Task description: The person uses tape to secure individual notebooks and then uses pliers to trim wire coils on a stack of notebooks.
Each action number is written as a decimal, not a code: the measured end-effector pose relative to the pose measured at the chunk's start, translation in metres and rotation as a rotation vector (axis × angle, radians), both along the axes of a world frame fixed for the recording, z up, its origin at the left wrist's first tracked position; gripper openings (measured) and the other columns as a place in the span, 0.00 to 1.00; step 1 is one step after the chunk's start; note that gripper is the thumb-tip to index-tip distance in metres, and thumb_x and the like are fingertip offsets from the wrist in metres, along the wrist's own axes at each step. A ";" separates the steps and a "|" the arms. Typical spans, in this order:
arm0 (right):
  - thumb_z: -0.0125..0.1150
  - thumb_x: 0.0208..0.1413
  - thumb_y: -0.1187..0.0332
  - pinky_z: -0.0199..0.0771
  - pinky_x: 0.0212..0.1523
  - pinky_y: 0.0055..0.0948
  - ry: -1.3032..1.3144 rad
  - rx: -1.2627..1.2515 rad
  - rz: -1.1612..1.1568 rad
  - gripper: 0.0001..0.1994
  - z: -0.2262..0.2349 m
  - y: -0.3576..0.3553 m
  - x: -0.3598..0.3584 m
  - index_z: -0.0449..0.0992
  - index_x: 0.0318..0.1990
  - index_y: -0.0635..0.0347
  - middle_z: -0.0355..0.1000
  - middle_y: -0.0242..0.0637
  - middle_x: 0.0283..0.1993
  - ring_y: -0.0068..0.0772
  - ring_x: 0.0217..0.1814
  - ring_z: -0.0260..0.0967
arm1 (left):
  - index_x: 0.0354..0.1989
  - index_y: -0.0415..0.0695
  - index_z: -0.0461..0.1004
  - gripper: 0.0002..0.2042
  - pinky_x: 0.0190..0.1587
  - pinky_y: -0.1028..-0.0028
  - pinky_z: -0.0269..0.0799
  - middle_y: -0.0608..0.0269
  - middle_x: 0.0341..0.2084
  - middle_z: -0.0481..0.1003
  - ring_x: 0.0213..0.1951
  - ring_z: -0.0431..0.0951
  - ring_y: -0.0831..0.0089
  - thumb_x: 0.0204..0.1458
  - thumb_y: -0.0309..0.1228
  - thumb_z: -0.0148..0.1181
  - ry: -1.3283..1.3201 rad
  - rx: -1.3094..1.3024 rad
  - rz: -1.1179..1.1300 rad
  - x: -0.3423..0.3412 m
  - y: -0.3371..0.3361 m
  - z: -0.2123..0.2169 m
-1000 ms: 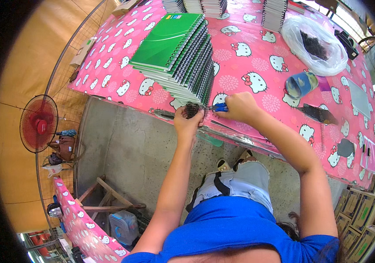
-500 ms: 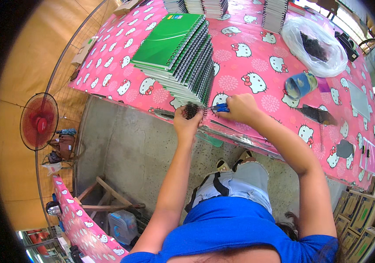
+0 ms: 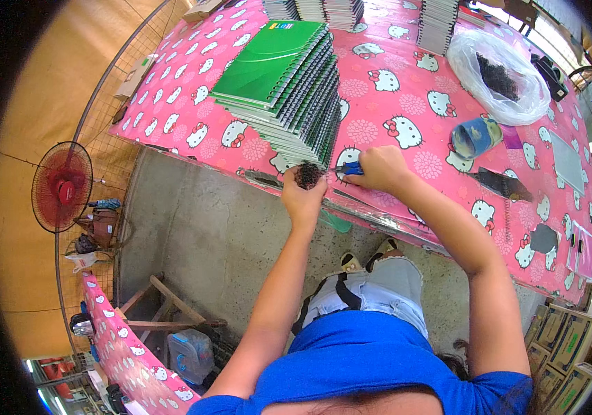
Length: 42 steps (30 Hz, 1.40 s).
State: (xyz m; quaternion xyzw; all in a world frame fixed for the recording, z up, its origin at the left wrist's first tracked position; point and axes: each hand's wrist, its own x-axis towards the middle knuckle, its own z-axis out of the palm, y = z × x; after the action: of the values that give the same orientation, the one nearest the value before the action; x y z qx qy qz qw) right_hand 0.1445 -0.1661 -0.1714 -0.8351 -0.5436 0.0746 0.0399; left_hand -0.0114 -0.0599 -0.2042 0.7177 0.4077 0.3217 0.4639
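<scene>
So the left hand [image 3: 303,199] has a clump of black wire coils [image 3: 307,176] pinched between thumb and fingers, right at the near end of the stack of green spiral notebooks [image 3: 268,69] on the pink patterned tablecloth [image 3: 361,90]. Right hand [image 3: 383,170] is wrapped round some blue-handled pliers [image 3: 351,169], tips just beside the coils, can't tell if they're touching.

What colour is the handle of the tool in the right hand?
The handle is blue, shown best in the head view.
</scene>
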 end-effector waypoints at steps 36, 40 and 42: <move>0.65 0.43 0.44 0.70 0.34 0.37 0.253 0.383 -0.451 0.26 0.006 -0.130 0.006 0.77 0.35 0.61 0.73 0.44 0.31 0.43 0.34 0.72 | 0.35 0.37 0.74 0.14 0.38 0.64 0.72 0.50 0.28 0.77 0.33 0.78 0.55 0.37 0.26 0.66 0.089 0.280 -0.307 0.003 -0.012 -0.013; 0.69 0.43 0.50 0.69 0.33 0.34 0.145 0.632 -0.616 0.23 0.013 -0.197 0.014 0.76 0.35 0.63 0.74 0.42 0.31 0.38 0.31 0.71 | 0.36 0.37 0.74 0.15 0.36 0.67 0.72 0.51 0.27 0.77 0.31 0.78 0.61 0.36 0.25 0.68 0.131 0.178 -0.356 0.018 -0.027 -0.008; 0.68 0.45 0.51 0.69 0.33 0.32 0.009 0.804 -0.686 0.23 0.001 -0.238 0.030 0.76 0.35 0.65 0.74 0.40 0.30 0.34 0.30 0.71 | 0.36 0.36 0.74 0.16 0.35 0.68 0.72 0.54 0.26 0.77 0.30 0.78 0.65 0.37 0.25 0.69 0.119 0.122 -0.339 0.032 -0.035 -0.010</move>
State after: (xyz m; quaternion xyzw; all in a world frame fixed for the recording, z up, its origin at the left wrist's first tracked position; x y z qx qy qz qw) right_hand 0.1746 -0.4039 -0.1708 -0.8833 -0.2247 -0.1537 0.3816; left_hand 0.0206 -0.0949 -0.2142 0.8207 0.2873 0.2198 0.4423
